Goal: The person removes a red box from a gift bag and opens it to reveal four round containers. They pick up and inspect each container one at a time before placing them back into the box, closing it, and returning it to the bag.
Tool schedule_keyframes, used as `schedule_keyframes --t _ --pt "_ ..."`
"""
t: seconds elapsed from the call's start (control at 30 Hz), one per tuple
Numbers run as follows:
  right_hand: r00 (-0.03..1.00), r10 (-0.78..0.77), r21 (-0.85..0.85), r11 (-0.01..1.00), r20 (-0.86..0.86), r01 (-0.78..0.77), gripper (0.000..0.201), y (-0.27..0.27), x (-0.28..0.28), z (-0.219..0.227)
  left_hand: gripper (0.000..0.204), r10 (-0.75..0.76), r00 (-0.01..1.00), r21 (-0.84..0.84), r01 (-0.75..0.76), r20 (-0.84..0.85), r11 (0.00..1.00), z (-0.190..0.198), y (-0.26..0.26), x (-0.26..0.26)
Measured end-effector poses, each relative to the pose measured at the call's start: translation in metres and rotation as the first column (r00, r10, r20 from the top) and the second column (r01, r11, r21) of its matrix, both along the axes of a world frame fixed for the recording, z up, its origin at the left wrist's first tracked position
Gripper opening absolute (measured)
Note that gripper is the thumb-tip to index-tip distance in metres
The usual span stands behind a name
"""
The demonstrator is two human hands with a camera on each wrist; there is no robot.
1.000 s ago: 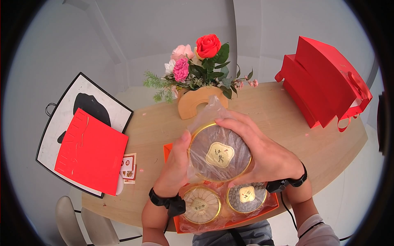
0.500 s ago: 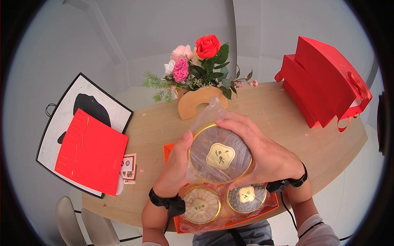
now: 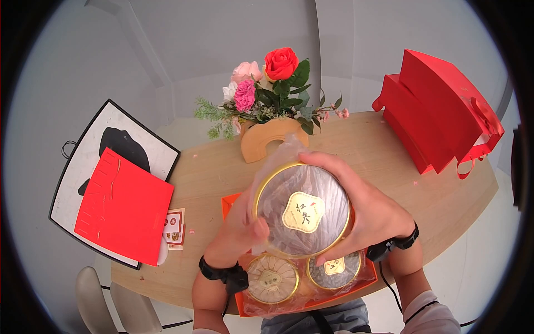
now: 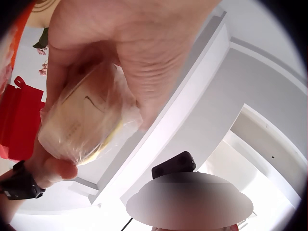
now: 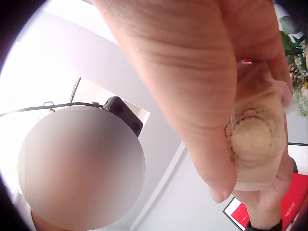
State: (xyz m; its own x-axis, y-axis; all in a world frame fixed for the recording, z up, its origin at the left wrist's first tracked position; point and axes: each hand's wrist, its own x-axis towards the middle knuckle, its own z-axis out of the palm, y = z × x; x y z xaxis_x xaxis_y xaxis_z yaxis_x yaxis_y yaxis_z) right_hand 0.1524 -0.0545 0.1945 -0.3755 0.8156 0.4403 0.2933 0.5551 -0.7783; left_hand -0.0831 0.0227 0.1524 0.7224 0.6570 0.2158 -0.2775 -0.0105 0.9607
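Observation:
Both hands hold a round jar [image 3: 272,195] with a gold rim, a gold label and a clear plastic wrap, raised over an orange-red box [image 3: 370,285]. My left hand [image 3: 235,227] grips its left side, the thumb over the lower left rim. On the other side my right hand [image 3: 378,209] curls round it, with the fingers at the top and the thumb at the bottom. The left wrist view shows the jar's pale side [image 4: 86,115] inside the crinkled plastic. Below, two similar jars sit in the box: one with beige contents [image 3: 286,278], one with dark grey contents [image 3: 317,273].
A flower arrangement in a wooden arch vase [image 3: 258,139] stands behind the hands. At the back right is a red gift bag [image 3: 428,122]. A red folder [image 3: 128,206] lies on a black-framed board [image 3: 153,150] to the left, beside small printed cards [image 3: 177,225].
The jar has shifted slightly right and appears larger and tilted. My left thumb has slid from the upper left rim down to the lower left; the right hand has moved with the jar.

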Motion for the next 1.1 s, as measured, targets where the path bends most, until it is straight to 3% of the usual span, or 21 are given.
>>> schedule_keyframes --t 0.03,0.13,0.23,0.33,0.5,0.63,0.73,0.83,0.93,1.0,1.1 --pt "1.0 -0.011 0.002 1.0 0.001 0.011 0.121 0.0 0.0 0.001 0.113 -0.001 1.0 0.0 0.001 0.0 1.0 0.004 -0.001 -0.002" --pt "0.999 -0.037 0.028 0.999 0.001 0.037 0.123 -0.001 0.0 0.0 0.145 0.003 0.998 -0.166 -0.012 -0.057 0.986 0.015 -0.001 -0.002" --pt "0.999 -0.048 0.069 0.996 -0.02 0.049 0.125 0.0 0.001 0.0 0.151 -0.098 0.993 -0.035 0.101 0.062 0.994 0.008 0.006 0.004" --pt "0.998 -0.043 0.076 0.996 -0.039 0.046 0.126 -0.001 0.001 0.001 0.157 -0.091 0.994 0.033 0.089 0.063 0.995 0.007 0.011 0.005" --pt "0.999 -0.042 0.072 0.996 -0.027 0.044 0.127 -0.002 0.001 0.002 0.16 -0.068 0.996 0.144 0.077 -0.065 0.987 0.007 0.013 -0.003" --pt "0.998 -0.051 0.093 0.994 -0.023 0.053 0.125 -0.004 -0.001 0.004 0.158 -0.127 0.991 0.167 0.119 0.035 0.979 0.008 0.015 -0.003" --pt "0.998 -0.058 0.106 0.993 -0.016 0.06 0.124 -0.005 -0.002 0.004 0.155 -0.139 0.99 0.036 0.139 0.003 0.99 0.02 0.007 -0.002" --pt "0.998 -0.069 0.118 0.991 -0.006 0.07 0.123 -0.007 -0.003 0.004 0.153 -0.058 0.983 -0.164 0.087 0.172 0.983 0.027 -0.009 0.006" --pt "0.997 -0.079 0.129 0.989 0.004 0.078 0.123 -0.007 -0.003 0.005 0.148 0.043 0.999 -0.127 -0.039 0.029 0.991 0.029 -0.008 0.008" --pt "0.997 -0.083 0.134 0.988 0.007 0.081 0.123 -0.007 -0.003 0.004 0.137 -0.127 0.962 -0.071 0.148 0.244 0.986 0.009 0.003 0.002" --pt "0.997 -0.075 0.144 0.987 0.008 0.073 0.123 -0.006 -0.003 0.004 0.124 -0.108 0.98 -0.018 0.112 0.166 0.994 0.015 0.0 0.001"
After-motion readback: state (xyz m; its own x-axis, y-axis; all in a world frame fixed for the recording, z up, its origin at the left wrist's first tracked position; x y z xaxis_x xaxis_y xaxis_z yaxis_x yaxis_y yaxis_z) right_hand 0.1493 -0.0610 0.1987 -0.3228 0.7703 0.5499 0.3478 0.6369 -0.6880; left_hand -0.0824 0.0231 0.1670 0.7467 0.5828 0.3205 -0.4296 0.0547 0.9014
